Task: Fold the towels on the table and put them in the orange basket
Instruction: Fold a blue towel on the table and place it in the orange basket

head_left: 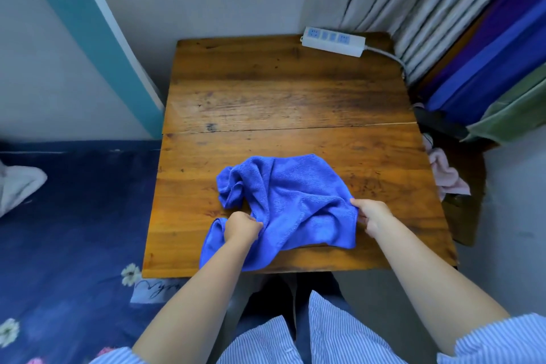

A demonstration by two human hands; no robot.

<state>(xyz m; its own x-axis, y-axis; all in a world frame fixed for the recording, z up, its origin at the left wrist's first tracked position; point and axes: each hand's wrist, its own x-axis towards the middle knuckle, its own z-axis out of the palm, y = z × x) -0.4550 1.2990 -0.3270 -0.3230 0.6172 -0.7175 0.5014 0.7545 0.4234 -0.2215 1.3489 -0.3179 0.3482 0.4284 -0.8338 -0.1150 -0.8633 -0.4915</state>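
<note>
A crumpled blue towel [291, 201] lies on the near half of the wooden table [280, 91], with one end hanging over the front edge at the left. My left hand [240, 227] grips a bunched fold on the towel's near left side. My right hand [370, 216] pinches the towel's right edge. No orange basket is in view.
A white power strip [334, 41] lies at the table's far right corner, its cable running off right. Grey curtains [413, 0] and stacked blue and green fabric [502, 74] stand at the right. Pink cloth [446, 174] lies beside the table's right edge. A dark blue floral bedspread [74, 230] fills the left.
</note>
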